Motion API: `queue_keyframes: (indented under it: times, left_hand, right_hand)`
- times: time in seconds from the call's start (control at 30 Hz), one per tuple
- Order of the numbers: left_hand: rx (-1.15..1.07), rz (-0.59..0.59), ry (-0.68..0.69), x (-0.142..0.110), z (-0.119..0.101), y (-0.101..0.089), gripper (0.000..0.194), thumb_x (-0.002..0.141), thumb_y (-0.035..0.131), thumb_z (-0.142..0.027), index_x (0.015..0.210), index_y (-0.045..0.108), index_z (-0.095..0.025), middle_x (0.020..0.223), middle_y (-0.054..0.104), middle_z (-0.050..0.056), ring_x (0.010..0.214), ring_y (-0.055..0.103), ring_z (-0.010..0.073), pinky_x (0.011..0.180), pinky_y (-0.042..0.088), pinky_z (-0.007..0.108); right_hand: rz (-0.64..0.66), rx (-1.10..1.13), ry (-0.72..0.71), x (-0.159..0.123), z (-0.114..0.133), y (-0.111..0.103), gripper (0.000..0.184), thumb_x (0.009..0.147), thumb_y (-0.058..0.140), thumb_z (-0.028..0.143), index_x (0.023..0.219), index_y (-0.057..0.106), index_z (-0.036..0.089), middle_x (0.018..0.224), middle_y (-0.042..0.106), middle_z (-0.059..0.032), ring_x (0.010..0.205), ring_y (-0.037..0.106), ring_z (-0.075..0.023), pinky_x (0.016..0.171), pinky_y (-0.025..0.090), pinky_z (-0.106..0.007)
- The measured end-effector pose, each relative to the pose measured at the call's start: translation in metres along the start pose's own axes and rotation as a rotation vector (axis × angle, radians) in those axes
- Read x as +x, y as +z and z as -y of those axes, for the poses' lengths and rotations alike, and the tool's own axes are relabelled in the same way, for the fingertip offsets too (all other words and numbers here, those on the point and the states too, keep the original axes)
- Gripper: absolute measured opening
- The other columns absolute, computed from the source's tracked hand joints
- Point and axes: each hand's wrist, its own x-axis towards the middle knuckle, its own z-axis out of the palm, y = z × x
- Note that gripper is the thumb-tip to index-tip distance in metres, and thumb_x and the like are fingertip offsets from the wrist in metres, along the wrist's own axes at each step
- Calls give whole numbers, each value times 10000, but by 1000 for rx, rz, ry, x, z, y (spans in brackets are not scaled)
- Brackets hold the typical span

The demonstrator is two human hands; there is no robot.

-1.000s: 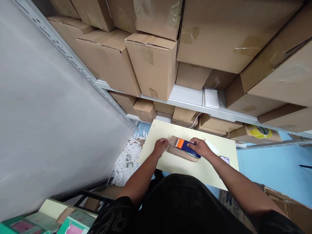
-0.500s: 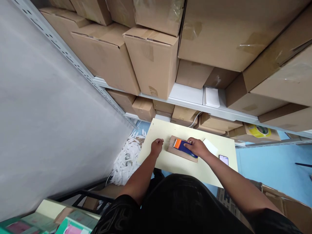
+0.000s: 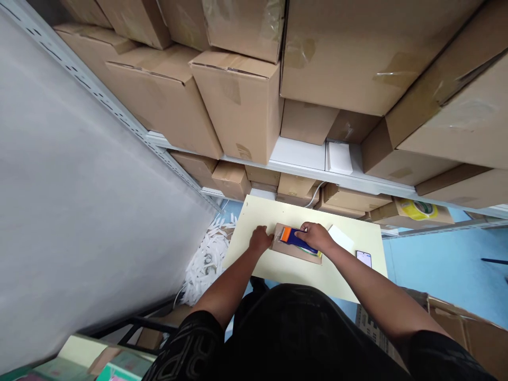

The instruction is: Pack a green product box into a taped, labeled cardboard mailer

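The left hand (image 3: pixel 260 238), held apart 0.5 s ago, is now rested, loosely uncurled, against the left end of the cardboard box (image 3: pixel 292 252) on the table (image 3: pixel 265 210); over it the tape dispenser (image 3: pixel 292 238) is gripped by the right hand (image 3: pixel 315 236).

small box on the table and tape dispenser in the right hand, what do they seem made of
Box: likely matte cardboard, by its brown faces. Tape dispenser: probably smooth plastic, from its solid blue and orange colouring, though painted metal is possible.
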Motion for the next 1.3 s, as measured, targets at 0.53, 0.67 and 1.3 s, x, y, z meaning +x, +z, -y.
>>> queue_keyframes:
  times: [0.53, 0.67, 1.3]
  left_hand:
    - [596, 97, 767, -28, -9, -21, 1123, 794, 670, -769, 1680, 212, -254, 1741, 198, 117, 1591, 182, 401, 1257, 160, 542]
    - [571, 133, 749, -30, -13, -26, 1105, 797, 676, -759, 1679, 217, -276, 1740, 202, 113, 1584, 200, 404, 1258, 143, 519]
    - [609, 201, 684, -28, -15, -30, 1094, 825, 696, -708, 1687, 185, -268, 1756, 112, 91, 1555, 276, 413, 1250, 239, 514]
  right_hand:
    - [273, 41, 3, -3, 4, -22, 506, 876, 683, 623, 1181, 744, 224, 1105, 779, -81, 924, 721, -231, 709, 469, -268]
    - [299, 86, 9, -7, 0, -26, 508, 805, 757, 619, 1126, 763, 226, 1032, 792, -66, 870, 734, -227, 671, 479, -260]
    - [293, 352, 208, -75, -209, -82, 546, 685, 808, 649, 969, 804, 183, 825, 795, -71, 737, 724, -247, 651, 509, -289]
